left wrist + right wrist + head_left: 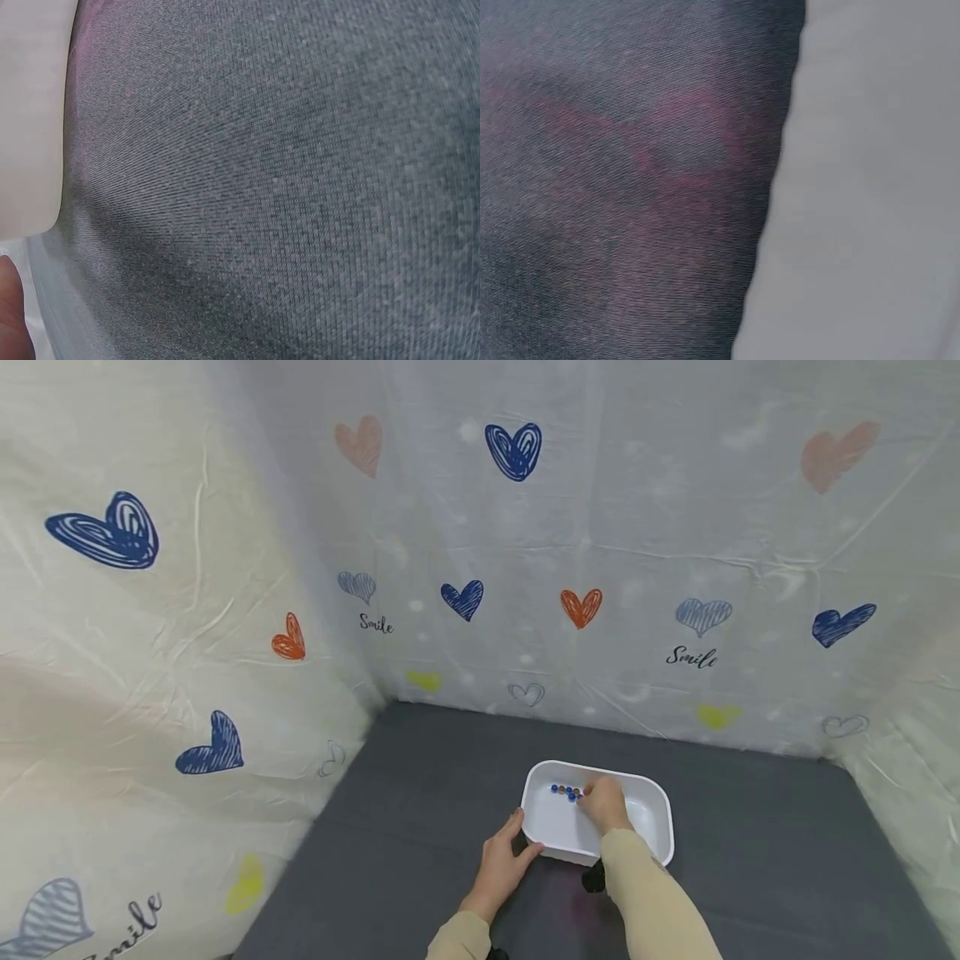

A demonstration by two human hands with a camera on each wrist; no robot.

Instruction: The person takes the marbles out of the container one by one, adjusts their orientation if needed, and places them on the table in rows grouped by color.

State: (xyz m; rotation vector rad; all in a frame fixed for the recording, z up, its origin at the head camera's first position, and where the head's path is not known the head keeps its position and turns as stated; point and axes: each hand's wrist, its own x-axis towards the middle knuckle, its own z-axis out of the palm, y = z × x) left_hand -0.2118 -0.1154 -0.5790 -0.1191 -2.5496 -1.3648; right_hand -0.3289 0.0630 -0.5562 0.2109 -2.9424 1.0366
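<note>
A white rectangular tray (pixel 555 828) sits on the dark grey cloth, with several small blue and brown beads (pixel 562 789) grouped at the back left of its floor. My right hand (pixel 604 803) reaches over the front rim into the tray and pinches a small bead at the right end of the group, the fingertips partly hiding it. At the front left corner, my left hand (pixel 498 864) rests against the tray, fingers along the left side and thumb at the front wall. One fingertip (pixel 10 311) shows beside the white tray wall (pixel 30 120) in the left wrist view.
Dark grey cloth (pixel 420 793) covers the surface around the tray. A pale curtain (pixel 465 527) printed with hearts stands behind it and along both sides. In the right wrist view, a pale wall (pixel 870 187) fills the right side beside the cloth.
</note>
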